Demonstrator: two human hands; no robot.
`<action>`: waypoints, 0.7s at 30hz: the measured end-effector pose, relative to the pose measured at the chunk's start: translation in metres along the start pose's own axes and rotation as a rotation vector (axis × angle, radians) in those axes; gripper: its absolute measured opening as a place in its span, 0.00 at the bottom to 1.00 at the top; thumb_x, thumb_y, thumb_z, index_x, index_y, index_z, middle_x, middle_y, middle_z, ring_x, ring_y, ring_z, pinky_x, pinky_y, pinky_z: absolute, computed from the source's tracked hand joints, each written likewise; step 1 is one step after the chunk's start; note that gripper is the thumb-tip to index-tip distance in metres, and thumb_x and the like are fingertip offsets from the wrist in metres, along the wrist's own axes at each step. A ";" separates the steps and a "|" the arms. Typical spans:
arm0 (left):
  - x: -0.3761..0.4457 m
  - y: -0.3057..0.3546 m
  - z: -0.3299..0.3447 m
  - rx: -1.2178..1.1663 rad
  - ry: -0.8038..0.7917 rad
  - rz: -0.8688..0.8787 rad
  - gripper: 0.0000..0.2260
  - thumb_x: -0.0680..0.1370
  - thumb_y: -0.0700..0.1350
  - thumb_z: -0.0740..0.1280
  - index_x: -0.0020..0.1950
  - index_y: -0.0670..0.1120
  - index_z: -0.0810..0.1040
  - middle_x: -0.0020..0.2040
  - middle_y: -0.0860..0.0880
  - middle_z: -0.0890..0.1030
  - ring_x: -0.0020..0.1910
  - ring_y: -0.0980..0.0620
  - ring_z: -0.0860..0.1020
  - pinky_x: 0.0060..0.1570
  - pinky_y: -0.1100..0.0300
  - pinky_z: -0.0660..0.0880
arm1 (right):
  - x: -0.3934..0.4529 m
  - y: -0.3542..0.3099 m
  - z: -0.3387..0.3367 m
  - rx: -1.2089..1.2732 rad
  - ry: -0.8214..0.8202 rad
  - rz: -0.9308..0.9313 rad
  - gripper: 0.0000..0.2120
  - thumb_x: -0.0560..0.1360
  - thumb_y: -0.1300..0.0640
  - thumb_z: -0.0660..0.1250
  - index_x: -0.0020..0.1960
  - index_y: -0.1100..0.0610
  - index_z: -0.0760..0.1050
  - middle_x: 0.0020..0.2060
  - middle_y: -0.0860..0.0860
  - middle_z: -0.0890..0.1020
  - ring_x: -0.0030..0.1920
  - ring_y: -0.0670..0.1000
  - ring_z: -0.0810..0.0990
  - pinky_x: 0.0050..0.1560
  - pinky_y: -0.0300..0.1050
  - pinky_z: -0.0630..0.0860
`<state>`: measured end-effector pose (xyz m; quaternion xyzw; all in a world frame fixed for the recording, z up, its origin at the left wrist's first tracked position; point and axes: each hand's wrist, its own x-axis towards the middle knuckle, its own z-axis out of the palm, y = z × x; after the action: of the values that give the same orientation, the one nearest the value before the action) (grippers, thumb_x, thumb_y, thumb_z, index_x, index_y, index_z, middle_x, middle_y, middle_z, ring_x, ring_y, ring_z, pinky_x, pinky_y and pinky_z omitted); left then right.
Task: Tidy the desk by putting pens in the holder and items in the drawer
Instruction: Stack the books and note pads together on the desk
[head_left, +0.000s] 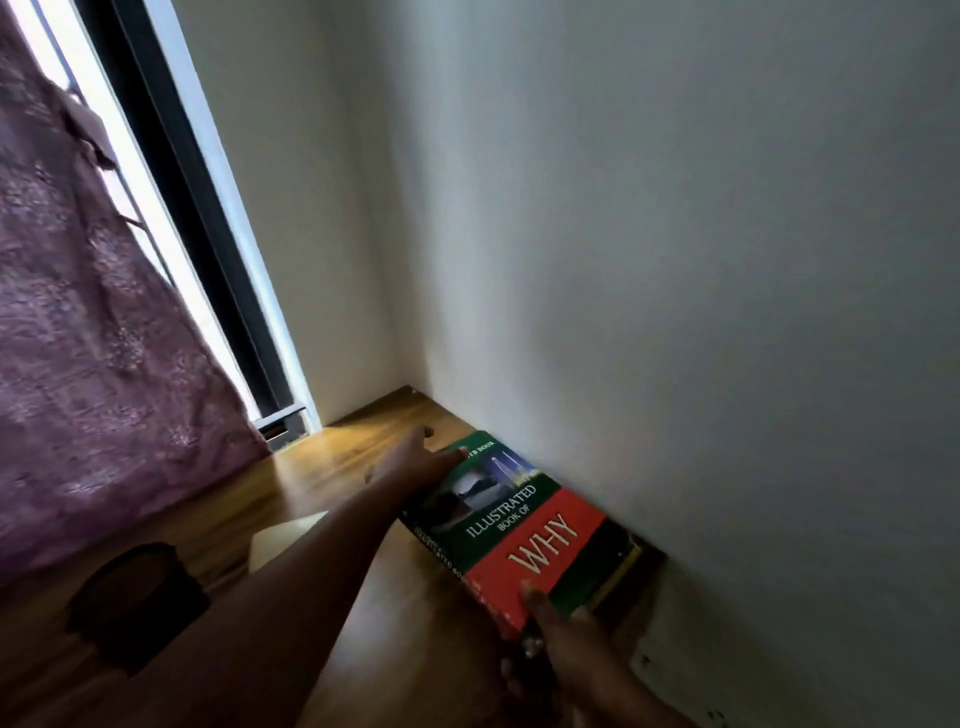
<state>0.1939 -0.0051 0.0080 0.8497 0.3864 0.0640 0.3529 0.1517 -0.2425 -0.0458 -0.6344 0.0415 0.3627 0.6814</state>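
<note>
A thick book (511, 525) with a green and red cover reading "Illustrated Book of Why" lies on the wooden desk (332, 457) against the white wall. My left hand (415, 460) reaches across and grips the book's far left corner. My right hand (558, 631) holds the book's near end, thumb on the red cover. The book rests on top of another book (626, 558), of which only a dark and yellow edge shows. No pens, holder or drawer can be made out.
A dark round object (137, 603) sits on the desk at the lower left, blurred. A pale flat item (283, 543) lies beside my left forearm. A purple curtain (88, 332) hangs at the left by a dark window frame (208, 228).
</note>
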 end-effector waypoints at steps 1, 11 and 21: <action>0.006 0.000 0.007 0.021 -0.028 -0.002 0.38 0.63 0.69 0.68 0.69 0.54 0.67 0.58 0.47 0.80 0.55 0.45 0.79 0.59 0.49 0.74 | 0.004 0.006 -0.001 -0.016 0.016 0.003 0.22 0.69 0.51 0.75 0.56 0.61 0.71 0.39 0.60 0.82 0.41 0.61 0.82 0.46 0.59 0.80; 0.021 -0.018 0.056 0.410 -0.049 0.282 0.30 0.75 0.65 0.61 0.74 0.55 0.64 0.74 0.49 0.68 0.72 0.46 0.64 0.71 0.48 0.58 | 0.021 -0.001 -0.034 -0.666 0.001 -0.081 0.22 0.73 0.37 0.65 0.37 0.57 0.76 0.23 0.51 0.80 0.24 0.49 0.79 0.31 0.40 0.75; -0.033 -0.039 0.079 0.499 0.026 0.370 0.29 0.80 0.63 0.51 0.77 0.52 0.57 0.79 0.46 0.51 0.78 0.45 0.48 0.74 0.46 0.44 | 0.014 0.047 -0.074 -0.317 0.260 -0.294 0.22 0.75 0.41 0.63 0.29 0.54 0.70 0.20 0.50 0.71 0.24 0.51 0.71 0.32 0.49 0.71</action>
<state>0.1774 -0.0539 -0.0712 0.9651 0.2335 0.0412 0.1110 0.1661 -0.3057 -0.1064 -0.7739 -0.0216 0.1770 0.6077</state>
